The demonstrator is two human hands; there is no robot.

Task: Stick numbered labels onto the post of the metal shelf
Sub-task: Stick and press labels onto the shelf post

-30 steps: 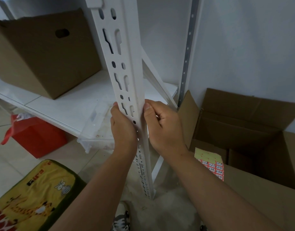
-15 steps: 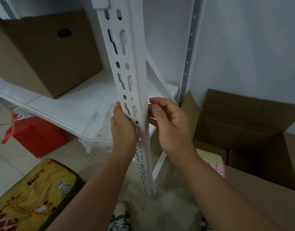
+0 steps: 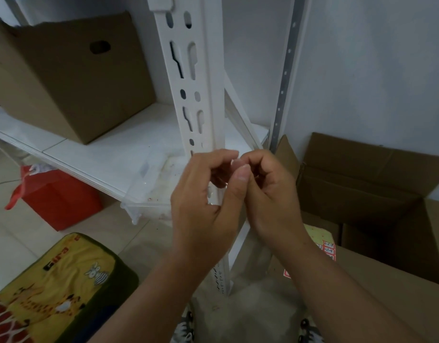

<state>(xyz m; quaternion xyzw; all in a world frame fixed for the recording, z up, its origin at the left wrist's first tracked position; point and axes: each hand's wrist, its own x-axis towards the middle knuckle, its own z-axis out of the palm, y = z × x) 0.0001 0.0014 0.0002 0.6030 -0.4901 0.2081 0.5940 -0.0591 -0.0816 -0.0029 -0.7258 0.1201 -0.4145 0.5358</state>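
Both hands off post since 0.5 s ago, now met in front of it, fingertips together.

Left hand (image 3: 203, 204) and right hand (image 3: 268, 194): fingers curled, tips touching; something small and pale seems pinched between them, too blurred to name; grip state cannot tell.

Post (image 3: 201, 95) upright, long axis vertical, directly behind both hands, equally near.

Label sheet (image 3: 323, 241) low right on open cardboard box (image 3: 362, 184), nearer right hand.

Likely next: fetch label from sheet.
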